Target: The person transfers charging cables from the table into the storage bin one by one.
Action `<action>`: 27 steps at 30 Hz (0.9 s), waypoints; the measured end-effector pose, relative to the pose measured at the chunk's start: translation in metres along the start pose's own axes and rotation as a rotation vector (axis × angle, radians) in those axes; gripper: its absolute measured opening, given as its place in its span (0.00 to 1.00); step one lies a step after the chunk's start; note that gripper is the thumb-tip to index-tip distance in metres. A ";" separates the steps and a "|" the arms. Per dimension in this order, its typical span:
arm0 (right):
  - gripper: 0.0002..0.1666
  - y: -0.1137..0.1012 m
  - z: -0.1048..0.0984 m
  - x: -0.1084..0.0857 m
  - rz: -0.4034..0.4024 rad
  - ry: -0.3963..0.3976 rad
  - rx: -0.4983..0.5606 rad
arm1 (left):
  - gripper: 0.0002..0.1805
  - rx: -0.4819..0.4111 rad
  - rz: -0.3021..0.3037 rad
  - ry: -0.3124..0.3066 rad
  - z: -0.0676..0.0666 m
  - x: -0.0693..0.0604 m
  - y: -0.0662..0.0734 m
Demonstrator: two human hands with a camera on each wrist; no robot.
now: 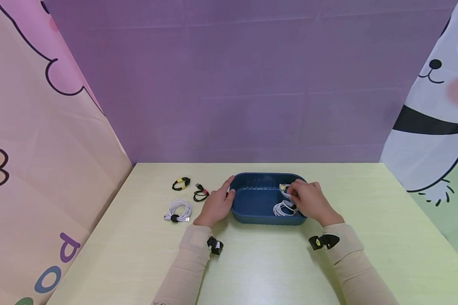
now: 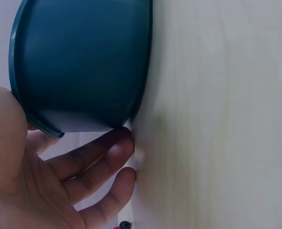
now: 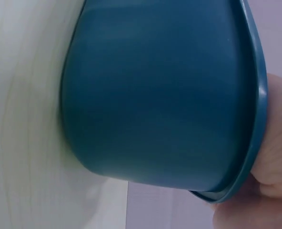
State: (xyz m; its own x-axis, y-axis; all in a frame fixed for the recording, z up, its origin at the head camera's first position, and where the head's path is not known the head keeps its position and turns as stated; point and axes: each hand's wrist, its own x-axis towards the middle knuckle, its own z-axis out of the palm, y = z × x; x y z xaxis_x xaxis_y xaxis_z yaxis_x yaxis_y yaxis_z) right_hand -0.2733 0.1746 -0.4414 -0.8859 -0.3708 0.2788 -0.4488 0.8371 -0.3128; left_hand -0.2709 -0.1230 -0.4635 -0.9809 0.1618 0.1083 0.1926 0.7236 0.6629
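Note:
A dark blue plastic bin [image 1: 252,220] with rounded corners stands on the table. My left hand [image 1: 216,206] holds its left side, thumb by the rim and fingers against the outer wall; the left wrist view shows these fingers [image 2: 95,164] low beside the wall. My right hand [image 1: 312,202] reaches over the right rim and pinches a coiled white cable with a yellow tie [image 1: 283,188] inside the bin. Just in front of it, a second coiled white cable [image 1: 284,209] with a black tie lies in the bin. In the right wrist view, the bin's wall hides the right fingertips.
Left of the bin lie a black cable with yellow ties [image 1: 181,183], a black cable with a red tie [image 1: 201,193] and a white cable with a black tie [image 1: 178,211]. The pale wooden table [image 1: 267,271] meets a purple backdrop [image 1: 252,84] behind.

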 end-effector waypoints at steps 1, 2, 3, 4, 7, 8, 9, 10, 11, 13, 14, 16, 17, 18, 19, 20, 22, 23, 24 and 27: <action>0.03 0.000 0.000 0.000 0.003 0.000 0.003 | 0.29 0.001 0.001 0.001 0.000 0.000 0.000; 0.03 0.000 0.001 0.000 0.006 0.000 0.007 | 0.29 0.001 0.001 0.001 0.000 0.000 0.000; 0.03 0.001 0.001 0.000 0.008 -0.001 0.010 | 0.29 0.002 0.001 0.001 0.000 0.000 0.000; 0.03 0.001 0.001 0.000 0.007 0.000 0.012 | 0.29 0.003 0.002 0.001 0.000 0.000 0.000; 0.03 0.002 0.002 0.000 0.009 0.001 0.017 | 0.29 0.005 0.005 0.003 0.000 0.000 0.000; 0.03 0.002 0.002 0.000 0.008 0.001 0.018 | 0.29 0.005 0.005 0.003 0.000 -0.001 0.000; 0.03 0.002 0.002 0.000 0.008 0.002 0.019 | 0.29 0.007 0.008 0.004 0.000 -0.001 0.001; 0.03 0.003 0.003 0.000 0.009 0.003 0.020 | 0.29 0.005 0.008 0.004 0.000 -0.001 0.001; 0.03 0.003 0.003 0.000 0.010 0.005 0.021 | 0.29 0.004 0.008 0.004 0.000 -0.001 0.000; 0.03 0.003 0.003 0.000 0.011 0.006 0.022 | 0.29 0.001 0.006 0.002 0.000 -0.001 0.001; 0.03 0.003 0.004 0.000 0.011 0.007 0.022 | 0.29 -0.001 0.005 0.001 0.000 -0.001 0.001; 0.04 0.004 0.004 0.000 0.013 0.007 0.018 | 0.29 -0.002 0.002 0.000 0.000 -0.001 0.001; 0.04 0.004 0.005 0.000 0.012 0.006 0.016 | 0.29 0.000 0.000 -0.001 0.000 -0.001 0.001; 0.04 0.004 0.005 0.000 0.012 0.006 0.013 | 0.29 0.001 -0.001 -0.002 -0.001 -0.001 0.001; 0.04 0.004 0.005 0.000 0.013 0.006 0.011 | 0.29 0.001 -0.002 -0.001 -0.001 -0.001 0.001; 0.04 0.005 0.006 0.000 0.014 0.007 0.008 | 0.29 0.001 -0.001 -0.001 0.000 -0.001 0.001; 0.04 0.005 0.006 0.000 0.013 0.009 0.004 | 0.29 -0.001 -0.003 -0.001 0.000 -0.001 0.001; 0.04 0.005 0.006 0.000 0.014 0.010 0.002 | 0.29 -0.004 -0.003 -0.001 0.000 -0.001 0.001; 0.03 0.005 0.006 0.000 0.015 0.011 0.000 | 0.29 -0.006 -0.003 0.000 0.000 -0.001 0.001; 0.03 0.005 0.007 0.000 0.018 0.012 -0.010 | 0.29 -0.008 -0.003 0.001 0.000 -0.001 0.001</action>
State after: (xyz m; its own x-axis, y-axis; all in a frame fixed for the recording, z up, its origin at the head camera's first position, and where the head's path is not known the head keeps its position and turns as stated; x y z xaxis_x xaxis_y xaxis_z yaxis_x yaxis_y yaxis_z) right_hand -0.2761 0.1766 -0.4492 -0.8924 -0.3505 0.2841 -0.4313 0.8476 -0.3092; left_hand -0.2696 -0.1226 -0.4625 -0.9815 0.1590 0.1067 0.1892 0.7189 0.6689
